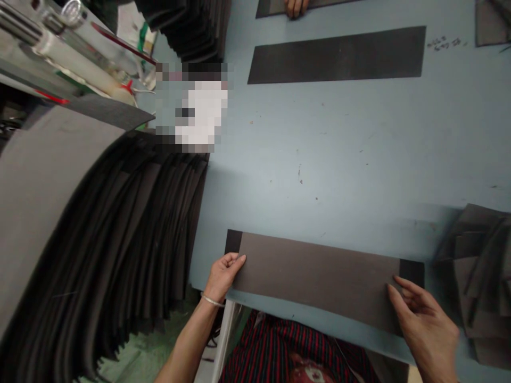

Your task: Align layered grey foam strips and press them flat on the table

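Note:
A long grey-brown rectangular sheet (319,266) with a black band at each end lies at the table's near edge, slightly slanted. My left hand (224,272), with a bangle on its wrist, pinches the sheet's left end, thumb on top near the black band. At the right end, my right hand (425,314) grips the sheet near its black band, thumb and index finger close together on its face. The sheet's lower right corner is hidden behind this hand. What the sheet is made of, I cannot tell.
Tall stacks of dark sheets (131,223) droop over the table's left side. More grey pieces (483,276) are piled at the right. A black strip (337,56) lies across the blue-grey table (343,154). Beyond it, another person's hand (296,7) touches a further strip.

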Demonstrator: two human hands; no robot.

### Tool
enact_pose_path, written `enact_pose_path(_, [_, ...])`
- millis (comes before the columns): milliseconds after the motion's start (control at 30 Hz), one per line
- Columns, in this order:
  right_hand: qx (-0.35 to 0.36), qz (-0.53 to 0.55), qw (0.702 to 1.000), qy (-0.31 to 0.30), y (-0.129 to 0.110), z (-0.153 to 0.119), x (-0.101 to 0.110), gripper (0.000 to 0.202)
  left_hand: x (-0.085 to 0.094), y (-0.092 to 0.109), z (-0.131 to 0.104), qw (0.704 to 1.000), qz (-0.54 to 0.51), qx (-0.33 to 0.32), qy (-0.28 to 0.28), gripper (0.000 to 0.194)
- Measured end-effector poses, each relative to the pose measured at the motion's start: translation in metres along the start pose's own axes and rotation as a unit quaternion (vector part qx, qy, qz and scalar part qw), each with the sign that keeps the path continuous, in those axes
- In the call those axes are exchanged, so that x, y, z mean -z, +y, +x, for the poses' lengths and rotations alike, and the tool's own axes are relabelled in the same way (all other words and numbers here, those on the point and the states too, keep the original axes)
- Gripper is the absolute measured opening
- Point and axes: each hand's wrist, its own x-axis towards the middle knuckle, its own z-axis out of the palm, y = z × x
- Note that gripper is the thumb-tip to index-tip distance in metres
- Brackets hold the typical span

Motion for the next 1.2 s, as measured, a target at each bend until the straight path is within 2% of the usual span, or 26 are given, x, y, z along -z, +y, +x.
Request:
enact_pose_path(433, [-0.02,-0.074,0.997,-0.004,-0.004,0.001,0.003,0.056,0.005,-0.011,0.007,1.0,0.017,-0.016,0.009,0.04])
enact_pose_path(733, [-0.012,-0.058,0.998,0.004,0.001,0.002,0.0,0.056,0.003,-0.007,0.009,0.998,0.052,-0.018,0.035,0.043])
enact_pose_path(900, [0.009,-0.024,1.0,0.005,0.0,0.002,0.0,0.056,0.005,-0.007,0.009,0.992,0.116,-0.045,0.033,0.045])
enact_pose_path(1033, [0.025,-0.028,0.999,-0.007,-0.003,0.004,0.001,0.053,0.006,-0.005,0.008,0.958,0.261,-0.095,0.067,0.042])
enact_pose_path(1133, [0.041,-0.023,0.999,-0.015,-0.004,0.003,-0.002,0.048,0.007,0.003,0.004,0.904,0.394,-0.114,0.12,0.04])
enact_pose_path(1200, [0.078,-0.03,0.996,-0.023,-0.006,0.002,-0.006,0.042,0.008,0.008,0.002,0.87,0.455,-0.113,0.152,0.039])
